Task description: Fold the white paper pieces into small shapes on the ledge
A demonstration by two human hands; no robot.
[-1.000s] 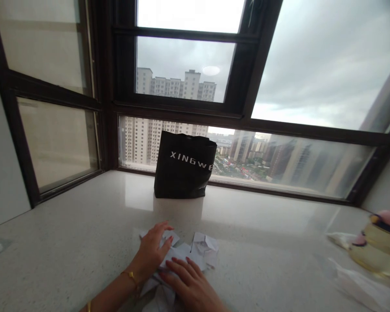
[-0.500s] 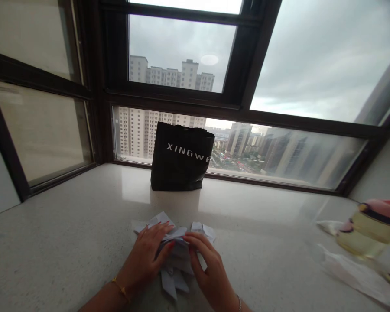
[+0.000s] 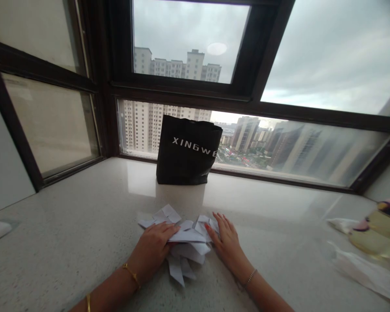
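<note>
Prob. only partway: folded white papers are bunched on worktop in front of black bag, but overlap unevenly w/ some pcs jutting out. Hands apart: L hand over heap's L edge, grip unclear; R hand spread, touching pcs on R.

Soft grey daylight from the window glares on the counter and leaves the bag dark; the container at right looks blurred.
</note>
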